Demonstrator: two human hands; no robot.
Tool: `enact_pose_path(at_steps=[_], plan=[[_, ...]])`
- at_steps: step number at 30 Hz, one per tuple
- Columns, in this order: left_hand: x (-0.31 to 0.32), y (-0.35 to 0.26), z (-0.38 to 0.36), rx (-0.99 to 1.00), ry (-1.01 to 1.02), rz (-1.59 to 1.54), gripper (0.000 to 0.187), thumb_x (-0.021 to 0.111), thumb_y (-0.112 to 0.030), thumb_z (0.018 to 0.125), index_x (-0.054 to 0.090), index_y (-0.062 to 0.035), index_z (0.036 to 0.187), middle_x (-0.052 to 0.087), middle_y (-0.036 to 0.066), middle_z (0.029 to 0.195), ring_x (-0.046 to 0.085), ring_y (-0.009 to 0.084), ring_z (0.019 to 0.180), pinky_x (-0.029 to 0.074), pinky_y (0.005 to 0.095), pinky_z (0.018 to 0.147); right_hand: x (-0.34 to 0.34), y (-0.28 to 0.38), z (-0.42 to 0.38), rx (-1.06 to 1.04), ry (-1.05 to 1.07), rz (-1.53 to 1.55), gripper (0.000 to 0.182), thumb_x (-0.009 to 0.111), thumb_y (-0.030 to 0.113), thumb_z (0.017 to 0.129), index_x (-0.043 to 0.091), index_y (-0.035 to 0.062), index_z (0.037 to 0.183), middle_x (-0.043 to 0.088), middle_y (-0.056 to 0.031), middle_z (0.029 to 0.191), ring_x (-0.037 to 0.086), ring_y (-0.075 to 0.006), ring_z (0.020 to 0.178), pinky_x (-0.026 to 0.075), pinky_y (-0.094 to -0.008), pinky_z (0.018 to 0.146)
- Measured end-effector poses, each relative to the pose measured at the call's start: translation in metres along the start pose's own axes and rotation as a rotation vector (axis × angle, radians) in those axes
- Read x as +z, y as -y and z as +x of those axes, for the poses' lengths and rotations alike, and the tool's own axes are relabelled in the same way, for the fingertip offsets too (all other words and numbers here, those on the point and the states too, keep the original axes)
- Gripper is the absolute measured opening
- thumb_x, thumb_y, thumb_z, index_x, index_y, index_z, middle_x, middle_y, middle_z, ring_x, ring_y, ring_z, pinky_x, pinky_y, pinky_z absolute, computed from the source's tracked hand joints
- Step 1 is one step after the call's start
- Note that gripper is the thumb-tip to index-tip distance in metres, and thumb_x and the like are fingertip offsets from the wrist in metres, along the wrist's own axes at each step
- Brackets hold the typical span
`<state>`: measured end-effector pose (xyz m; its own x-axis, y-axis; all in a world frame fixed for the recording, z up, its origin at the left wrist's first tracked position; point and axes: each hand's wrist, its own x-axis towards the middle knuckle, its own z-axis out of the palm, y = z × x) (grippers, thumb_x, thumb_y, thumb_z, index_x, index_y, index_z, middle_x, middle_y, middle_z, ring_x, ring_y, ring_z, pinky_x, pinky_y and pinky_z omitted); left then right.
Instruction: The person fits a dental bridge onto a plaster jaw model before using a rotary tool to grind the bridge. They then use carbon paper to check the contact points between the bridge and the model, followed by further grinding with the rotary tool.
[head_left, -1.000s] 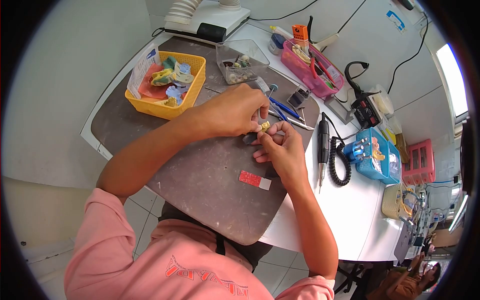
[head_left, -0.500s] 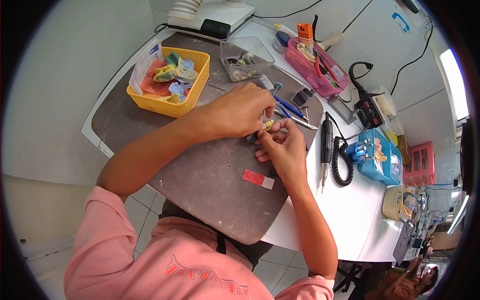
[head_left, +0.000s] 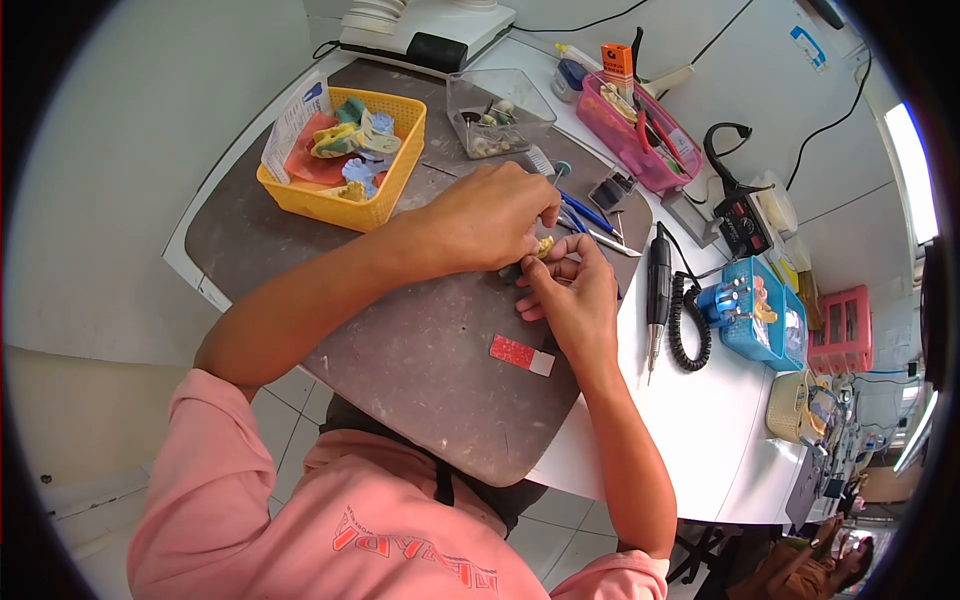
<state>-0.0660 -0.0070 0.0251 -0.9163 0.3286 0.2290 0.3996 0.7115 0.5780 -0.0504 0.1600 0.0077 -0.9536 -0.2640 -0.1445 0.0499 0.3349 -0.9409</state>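
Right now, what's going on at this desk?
A person in a pink top is working with both bare hands at a brown board. The left hand and right hand meet around a small yellow piece, their fingers hiding part of it. A red and white strip lies on the board, nearer the person. The yellow basket of colourful bits stands on the board's far left, and a black pen-shaped tool lies off to the right.

The black handpiece (head_left: 658,285) lay on the white table (head_left: 690,440). Positions relative to the handpiece were: coiled cord (head_left: 677,320), just right; blue basket (head_left: 755,345), farther right; pink basket (head_left: 612,140), beyond; yellow basket (head_left: 320,207), well left; red-and-white card (head_left: 515,352), left, on the brown surface (head_left: 430,385).
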Motion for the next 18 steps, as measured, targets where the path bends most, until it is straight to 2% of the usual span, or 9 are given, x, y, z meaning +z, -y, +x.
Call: enact_pose_path(at_steps=[10, 18], plan=[[-0.0015, 0.0006, 0.0003, 0.035, 0.002, -0.03, 0.02, 0.071, -0.005, 0.077, 0.065, 0.0023, 0.095, 0.067, 0.013, 0.072, 0.067, 0.0269, 0.071, 0.051, 0.0366, 0.069, 0.0006, -0.0014, -0.0001, -0.014, 0.002, 0.018, 0.02, 0.067, 0.007, 0.087, 0.05, -0.0016, 0.094, 0.068, -0.0111, 0.077, 0.067, -0.0137, 0.06, 0.054, -0.024, 0.051], [-0.0069, -0.0028, 0.0007, -0.011, 0.078, -0.041, 0.021, 0.07, -0.005, 0.078, 0.066, 0.0032, 0.096, 0.067, 0.013, 0.074, 0.067, 0.0269, 0.071, 0.051, 0.0364, 0.069, 0.0011, -0.0008, -0.0011, -0.015, -0.002, 0.002, 0.02, 0.067, 0.006, 0.087, 0.05, -0.0017, 0.094, 0.068, -0.0105, 0.077, 0.067, -0.0132, 0.059, 0.053, -0.0236, 0.051]])
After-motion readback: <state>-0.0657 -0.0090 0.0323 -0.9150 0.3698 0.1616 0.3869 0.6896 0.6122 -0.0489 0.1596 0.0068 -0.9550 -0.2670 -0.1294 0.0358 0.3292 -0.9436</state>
